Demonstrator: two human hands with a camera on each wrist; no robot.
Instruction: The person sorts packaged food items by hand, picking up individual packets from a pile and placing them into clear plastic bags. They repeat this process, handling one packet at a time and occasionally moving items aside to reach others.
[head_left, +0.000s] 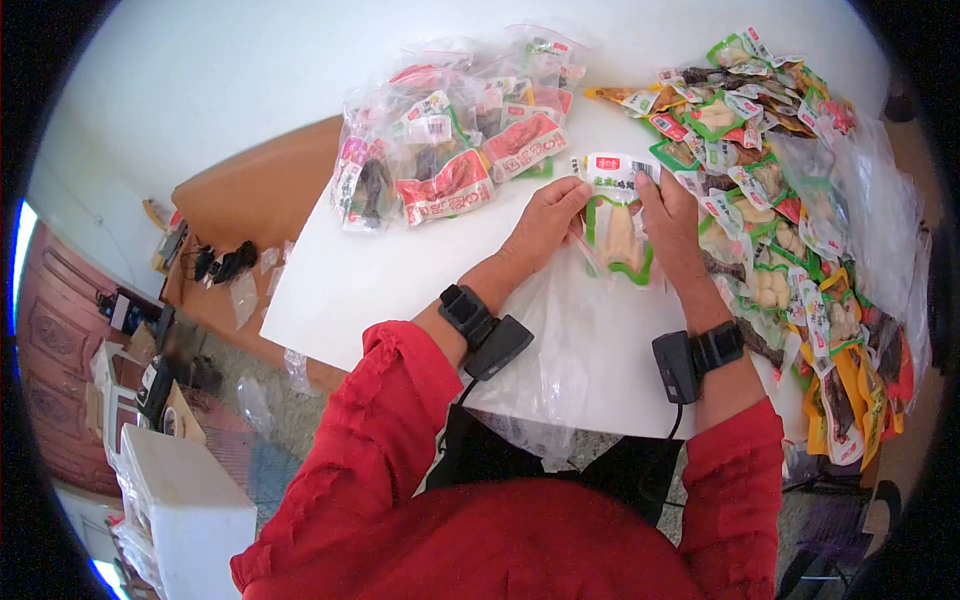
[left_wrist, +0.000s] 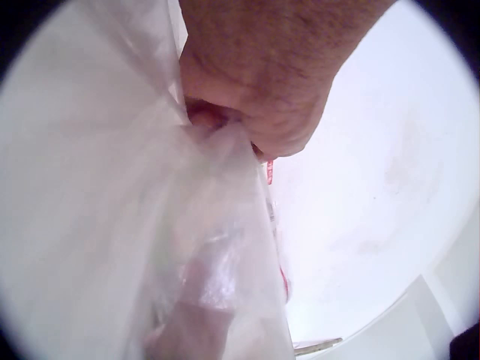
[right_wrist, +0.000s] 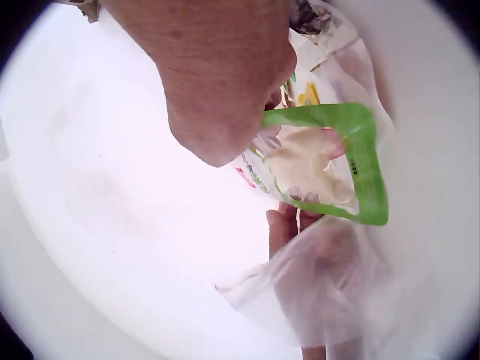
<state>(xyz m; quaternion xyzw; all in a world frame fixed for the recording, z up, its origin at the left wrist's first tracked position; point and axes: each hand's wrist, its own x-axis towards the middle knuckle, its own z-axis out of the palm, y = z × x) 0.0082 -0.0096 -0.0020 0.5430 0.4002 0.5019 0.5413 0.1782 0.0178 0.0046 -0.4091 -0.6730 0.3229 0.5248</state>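
In the head view a vacuum-sealed food packet [head_left: 620, 240], white-topped with a green border and pale contents, is held up over the white table. My right hand [head_left: 676, 225] grips its right side, thumb across the front. My left hand [head_left: 545, 218] is at the packet's left edge and holds a clear plastic bag [head_left: 545, 335], which hangs down toward the table's front edge. The right wrist view shows the packet's green lower end [right_wrist: 364, 165] close to the bag's mouth. Most left fingers are hidden behind the bag in the left wrist view.
Several filled clear bags [head_left: 440, 150] stand at the table's back left. A large heap of loose food packets [head_left: 770, 230] covers the right side, with clear plastic sheeting [head_left: 880, 190] along it. A brown sofa [head_left: 250, 190] stands beyond the white table [head_left: 330, 290].
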